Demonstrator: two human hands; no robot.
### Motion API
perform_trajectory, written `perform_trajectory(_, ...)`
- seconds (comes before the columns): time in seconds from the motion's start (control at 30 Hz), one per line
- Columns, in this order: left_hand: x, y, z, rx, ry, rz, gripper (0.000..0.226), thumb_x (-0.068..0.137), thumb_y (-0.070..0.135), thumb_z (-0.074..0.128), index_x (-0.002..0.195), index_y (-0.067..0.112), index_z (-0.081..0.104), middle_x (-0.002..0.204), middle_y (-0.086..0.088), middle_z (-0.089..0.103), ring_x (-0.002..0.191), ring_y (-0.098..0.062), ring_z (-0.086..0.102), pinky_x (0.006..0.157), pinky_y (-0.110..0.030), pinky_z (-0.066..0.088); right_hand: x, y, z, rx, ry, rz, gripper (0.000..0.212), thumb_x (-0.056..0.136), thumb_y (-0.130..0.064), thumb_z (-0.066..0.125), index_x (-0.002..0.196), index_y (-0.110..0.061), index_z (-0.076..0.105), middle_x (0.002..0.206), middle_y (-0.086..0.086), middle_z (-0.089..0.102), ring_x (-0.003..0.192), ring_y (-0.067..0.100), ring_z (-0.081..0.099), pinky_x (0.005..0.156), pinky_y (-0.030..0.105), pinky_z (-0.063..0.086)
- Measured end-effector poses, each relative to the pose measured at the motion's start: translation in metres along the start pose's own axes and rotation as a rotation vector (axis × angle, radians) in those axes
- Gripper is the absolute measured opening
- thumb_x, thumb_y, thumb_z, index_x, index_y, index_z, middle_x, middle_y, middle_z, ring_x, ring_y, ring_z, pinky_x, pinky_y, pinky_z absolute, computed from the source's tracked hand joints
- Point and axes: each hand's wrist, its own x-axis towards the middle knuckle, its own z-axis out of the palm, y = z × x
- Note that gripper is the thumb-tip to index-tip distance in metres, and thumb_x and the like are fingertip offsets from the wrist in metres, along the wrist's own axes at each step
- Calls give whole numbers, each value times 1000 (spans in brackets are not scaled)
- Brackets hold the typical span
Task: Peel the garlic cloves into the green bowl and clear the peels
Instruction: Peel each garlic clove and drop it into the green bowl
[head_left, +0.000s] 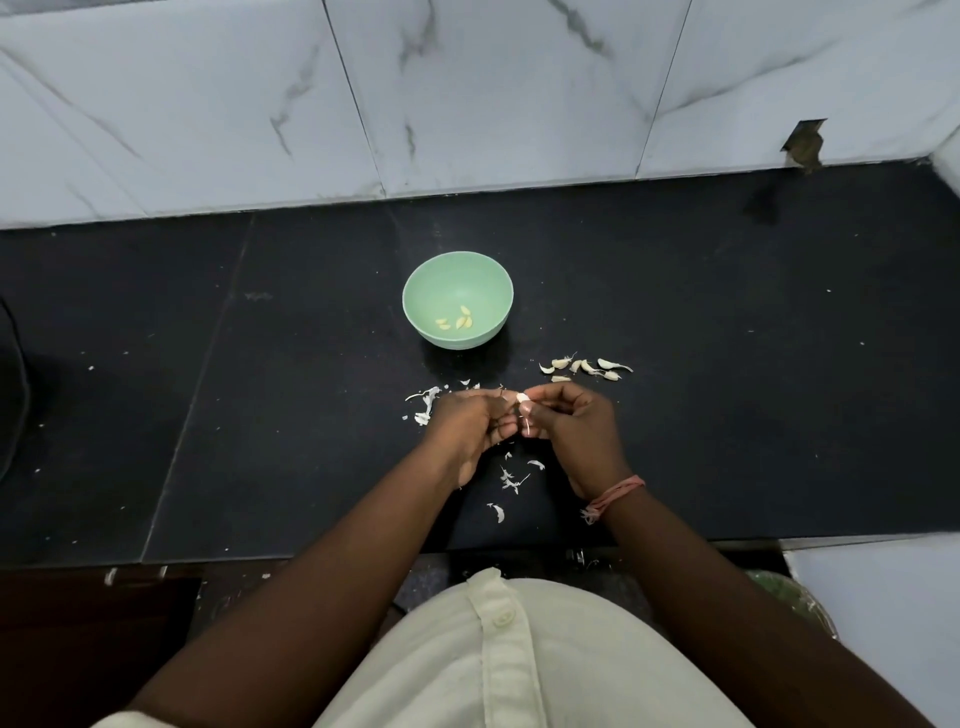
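A pale green bowl (457, 275) stands on the black counter (727, 322) and holds several peeled cloves (457, 322). Just in front of it my left hand (467, 431) and my right hand (571, 426) meet, both pinching one garlic cloves piece (522, 399) with a strip of peel hanging from it. Several unpeeled cloves (584, 366) lie in a small group to the right of the bowl, behind my right hand. Loose white peels (511, 480) are scattered below my hands, and more peels (423, 405) lie left of my left hand.
A white marble-tiled wall (467, 104) backs the counter, with a broken notch (804, 143) at the right. The counter's front edge runs below my forearms. A dark cable (15, 364) curves at the far left.
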Motion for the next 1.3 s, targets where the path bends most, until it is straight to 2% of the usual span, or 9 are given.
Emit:
perform_trajectory(0.17, 2, -11, -3, 39, 88, 42, 10, 95, 1, 61, 92, 2, 70, 79, -8, 66, 65, -13, 61, 58, -19, 57, 4, 7, -4, -514, 117, -147, 9, 84, -5, 73, 85, -12, 78, 79, -3, 74, 68, 4, 64, 71, 17, 48)
perform_trajectory(0.3, 1, -13, 0, 86, 89, 80, 16, 97, -3, 54, 100, -1, 69, 80, -10, 66, 64, -15, 61, 55, -19, 56, 7, 6, 0, -844, 60, -285, 13, 81, -2, 66, 79, -8, 78, 82, 7, 75, 78, 22, 68, 77, 23, 45)
perform_trajectory(0.47, 1, -16, 3, 132, 72, 70, 16, 96, -5, 53, 98, -1, 69, 77, -10, 65, 58, -14, 59, 54, -20, 54, 6, 2, 5, -917, 33, -365, 12, 81, -2, 65, 71, 2, 71, 72, 17, 70, 70, 33, 63, 73, 40, 44)
perform_trajectory(0.6, 2, -15, 2, 123, 71, 66, 16, 97, -4, 52, 98, -1, 68, 77, -10, 64, 58, -15, 57, 53, -20, 54, 10, 8, 3, -967, 29, -397, 18, 77, -1, 65, 59, -4, 67, 58, 12, 62, 58, 29, 57, 62, 40, 45)
perform_trajectory(0.7, 3, -13, 3, 129, 68, 65, 16, 96, -3, 52, 99, -1, 68, 78, -11, 64, 58, -15, 57, 55, -21, 54, 15, 8, 1, -1004, 12, -359, 20, 77, -3, 65, 57, -5, 64, 53, 10, 59, 54, 29, 55, 62, 37, 47)
perform_trajectory(0.83, 4, -11, 5, 121, 88, 54, 18, 96, -5, 50, 97, -2, 68, 76, -12, 64, 58, -16, 58, 54, -20, 53, 18, 2, 4, -1086, -71, -336, 23, 85, -7, 60, 65, -6, 70, 65, 13, 67, 64, 31, 61, 69, 35, 49)
perform_trajectory(1.0, 2, -8, 7, 155, 91, 48, 22, 94, -8, 48, 91, 1, 68, 71, -9, 64, 53, -12, 57, 53, -20, 53, 15, -4, 6, -1291, -154, -350, 33, 93, -17, 43, 82, -9, 73, 90, 14, 69, 83, 31, 63, 66, 28, 29)
perform_trajectory(1.13, 1, -8, 8, 159, 91, 52, 23, 92, -9, 47, 92, 0, 68, 71, -9, 63, 53, -14, 55, 54, -21, 54, 18, -9, 7, -1388, -177, -319, 26, 95, -13, 48, 88, -8, 72, 94, 15, 69, 90, 33, 64, 70, 29, 38)
perform_trajectory(1.3, -5, -14, 4, 170, 87, 58, 24, 93, -9, 47, 90, 1, 68, 72, -8, 62, 55, -14, 55, 54, -20, 53, 27, -10, 5, -1305, -180, -254, 19, 86, -6, 53, 70, -11, 64, 84, 14, 69, 86, 34, 67, 69, 29, 46)
